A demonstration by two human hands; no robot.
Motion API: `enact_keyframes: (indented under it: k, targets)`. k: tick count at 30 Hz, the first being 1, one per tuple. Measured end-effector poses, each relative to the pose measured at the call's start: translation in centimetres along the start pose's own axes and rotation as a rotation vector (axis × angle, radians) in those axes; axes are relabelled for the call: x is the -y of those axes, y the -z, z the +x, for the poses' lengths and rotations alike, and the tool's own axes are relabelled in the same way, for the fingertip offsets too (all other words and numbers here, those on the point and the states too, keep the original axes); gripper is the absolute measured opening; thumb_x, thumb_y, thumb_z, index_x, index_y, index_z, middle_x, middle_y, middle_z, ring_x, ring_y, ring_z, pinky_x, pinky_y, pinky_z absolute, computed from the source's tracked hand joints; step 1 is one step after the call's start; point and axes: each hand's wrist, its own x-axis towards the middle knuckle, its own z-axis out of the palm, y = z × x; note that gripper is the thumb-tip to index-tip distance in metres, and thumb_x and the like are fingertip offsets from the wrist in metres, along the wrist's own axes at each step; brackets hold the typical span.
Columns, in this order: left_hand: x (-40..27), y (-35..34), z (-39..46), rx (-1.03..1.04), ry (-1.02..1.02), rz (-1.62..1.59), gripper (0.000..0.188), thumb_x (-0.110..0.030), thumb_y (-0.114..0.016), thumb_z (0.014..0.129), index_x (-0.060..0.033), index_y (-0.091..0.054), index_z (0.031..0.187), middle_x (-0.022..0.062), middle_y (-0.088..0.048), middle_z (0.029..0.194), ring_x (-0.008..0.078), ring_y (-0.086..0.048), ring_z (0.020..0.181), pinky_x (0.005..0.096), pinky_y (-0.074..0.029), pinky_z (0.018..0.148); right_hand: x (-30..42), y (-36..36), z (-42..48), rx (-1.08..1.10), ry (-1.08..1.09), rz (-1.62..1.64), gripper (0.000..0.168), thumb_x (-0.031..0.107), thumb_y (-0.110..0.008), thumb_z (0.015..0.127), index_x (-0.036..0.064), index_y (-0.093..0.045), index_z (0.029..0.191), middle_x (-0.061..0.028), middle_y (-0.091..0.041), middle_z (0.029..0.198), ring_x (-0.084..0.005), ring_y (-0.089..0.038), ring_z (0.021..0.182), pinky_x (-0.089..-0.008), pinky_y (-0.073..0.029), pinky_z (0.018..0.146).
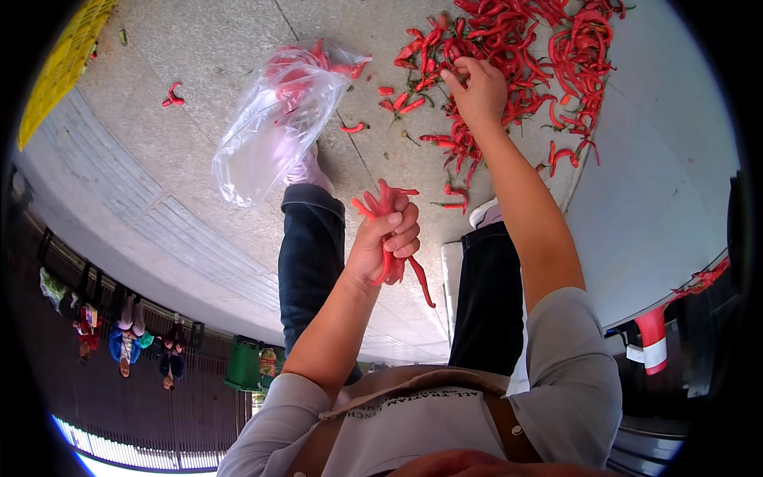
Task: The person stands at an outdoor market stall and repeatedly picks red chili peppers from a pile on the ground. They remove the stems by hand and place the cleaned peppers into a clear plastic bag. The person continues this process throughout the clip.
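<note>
A bunch of long red chili peppers [384, 200] is gripped in my left hand [390, 232], above the floor between my legs. Some ends stick out above the fist and others hang below it. My right hand [483, 89] reaches over a large heap of red chili peppers [518, 36] on the floor, thumb and fingers apart. Its fingertips are close to the peppers; whether they touch cannot be told. In front of my left leg, a clear plastic bag [262, 137] with red chili peppers inside lies over my shoe.
Loose pepper pieces [402, 102] are scattered beside the heap, and a single pepper [174, 95] lies farther left. A yellow plastic crate or mat [56, 65] edges in at upper left. To the right is a pale flat surface [650, 197]. Several people [125, 340] sit near a green bin [243, 361].
</note>
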Motion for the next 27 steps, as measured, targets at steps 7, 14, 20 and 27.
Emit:
enact_keyframes:
  k: [7, 14, 20, 27]
  targets:
    - [-0.1, -0.1, -0.3, 0.015, 0.04, -0.063, 0.02, -0.02, -0.047, 0.085, -0.0041, -0.049, 0.097, -0.0008, -0.039, 0.067, 0.0043, -0.037, 0.046, 0.0194, -0.034, 0.043, 7.9, 8.4, -7.1, 0.849, -0.107, 1.021, 0.02, 0.008, -0.065, 0.076, 0.001, -0.06, 0.095, -0.0037, -0.06, 0.083, -0.0089, -0.056, 0.074, -0.0235, -0.045, 0.064]
    - [0.4, -0.4, 0.6, -0.21, -0.001, 0.211, 0.032, -0.019, -0.047, 0.086, -0.0018, -0.048, 0.113, 0.0048, -0.054, 0.088, 0.0095, -0.048, 0.066, 0.0209, -0.041, 0.056, 8.1, 7.4, -8.6, 0.463, -0.355, 1.109, 0.01, 0.002, -0.059, 0.081, -0.001, -0.059, 0.09, -0.0008, -0.059, 0.078, -0.0063, -0.055, 0.072, -0.0203, -0.045, 0.065]
    - [0.6, -0.3, 0.8, -0.339, -0.085, 0.256, 0.025, -0.018, -0.046, 0.089, -0.0029, -0.049, 0.108, 0.003, -0.052, 0.084, 0.0072, -0.043, 0.058, 0.0204, -0.036, 0.05, 8.5, 7.2, -10.0, 0.391, -0.43, 1.315, 0.016, -0.001, -0.058, 0.081, 0.001, -0.057, 0.096, -0.0023, -0.056, 0.087, -0.0072, -0.056, 0.071, -0.0213, -0.046, 0.066]
    - [0.9, 0.1, 0.3, -0.318, -0.06, 0.276, 0.017, -0.022, -0.047, 0.09, -0.0063, -0.05, 0.098, 0.0019, -0.05, 0.074, 0.0067, -0.04, 0.052, 0.0197, -0.033, 0.047, 8.3, 8.3, -9.4, 0.591, 0.124, 0.817, 0.026, 0.001, -0.064, 0.074, 0.004, -0.06, 0.099, -0.0023, -0.052, 0.075, -0.0094, -0.052, 0.065, -0.0233, -0.043, 0.059]
